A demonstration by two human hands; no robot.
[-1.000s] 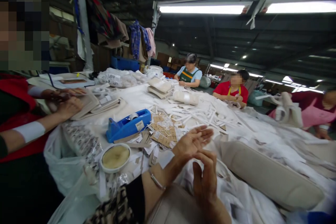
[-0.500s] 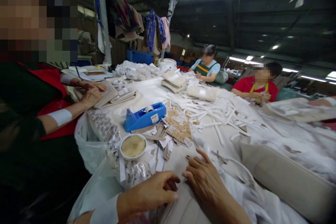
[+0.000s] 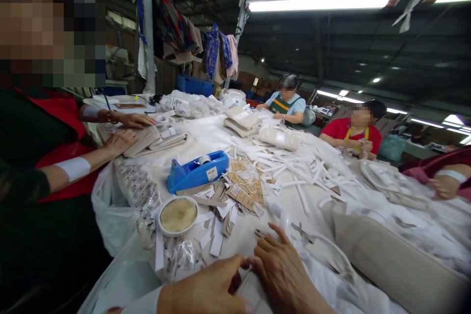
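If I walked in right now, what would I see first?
Probably the bright blue tape holder in the middle of the table, with brown tags and white strips scattered beside it. Up close, the left hand and right hand rest on pale fabric.

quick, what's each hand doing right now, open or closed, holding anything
left hand: curled low on the table, grip hidden, cannot be told
right hand: open, flat on the white sheet, holding nothing

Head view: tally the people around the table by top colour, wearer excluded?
Red top: 2, the person at the left edge and the one at the far side.
Light blue top: 1.
Maroon sleeve at the right edge: 1.
Total: 4
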